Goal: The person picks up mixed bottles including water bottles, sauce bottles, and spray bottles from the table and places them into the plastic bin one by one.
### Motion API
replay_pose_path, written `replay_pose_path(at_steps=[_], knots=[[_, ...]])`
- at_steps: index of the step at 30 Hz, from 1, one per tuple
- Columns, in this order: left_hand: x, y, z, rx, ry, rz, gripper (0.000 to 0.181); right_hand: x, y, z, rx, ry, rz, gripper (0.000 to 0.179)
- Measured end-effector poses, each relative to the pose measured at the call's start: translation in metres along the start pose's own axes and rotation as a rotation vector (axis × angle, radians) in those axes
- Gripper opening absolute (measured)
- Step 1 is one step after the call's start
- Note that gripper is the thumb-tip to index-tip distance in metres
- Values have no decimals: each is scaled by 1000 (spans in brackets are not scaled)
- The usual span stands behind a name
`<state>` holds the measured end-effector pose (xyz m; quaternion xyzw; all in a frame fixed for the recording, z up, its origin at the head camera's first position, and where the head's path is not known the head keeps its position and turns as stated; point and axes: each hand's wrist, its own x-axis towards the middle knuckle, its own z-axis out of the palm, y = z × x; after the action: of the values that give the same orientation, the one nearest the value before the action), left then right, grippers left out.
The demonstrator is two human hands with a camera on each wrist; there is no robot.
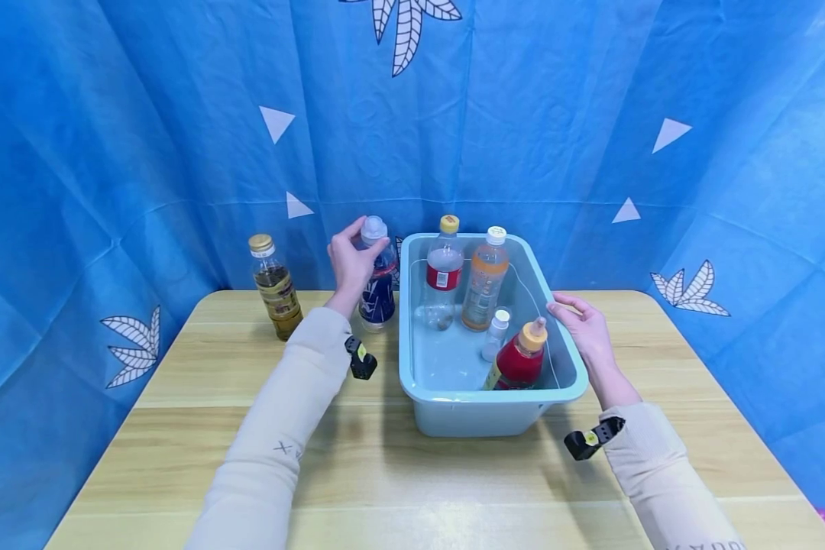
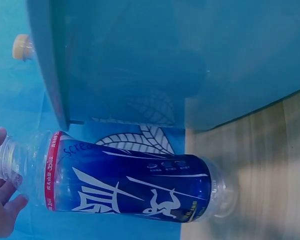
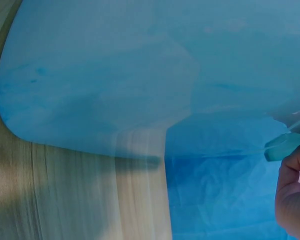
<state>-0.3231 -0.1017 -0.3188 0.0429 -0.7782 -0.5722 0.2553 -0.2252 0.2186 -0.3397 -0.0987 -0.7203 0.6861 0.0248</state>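
Beside the tub's (image 1: 470,418) ten-o'clock edge, a bottle (image 1: 378,299) is pinched by the left hand (image 1: 352,263). The three-o'clock rim (image 1: 567,345) is gripped by the right hand (image 1: 583,327).

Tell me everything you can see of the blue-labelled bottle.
The blue-labelled bottle looks like clear plastic, with a whitish cap, clear base and blue label bearing white artwork and a red upper band. It is roughly upright, left of the light-blue basin. The left grip pinches it near the cap; whether its base touches the table is unclear.
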Motion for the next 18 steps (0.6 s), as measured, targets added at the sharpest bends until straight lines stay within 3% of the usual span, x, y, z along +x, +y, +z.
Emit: replay_pose_path(at_steps=[7,18], knots=[[-4,16,-10,15,16,17,54,0,-1,-1,-22,-9,13,46],[-11,45,-30,19,-20,55,55,2,1,0,-11,2,8,42]])
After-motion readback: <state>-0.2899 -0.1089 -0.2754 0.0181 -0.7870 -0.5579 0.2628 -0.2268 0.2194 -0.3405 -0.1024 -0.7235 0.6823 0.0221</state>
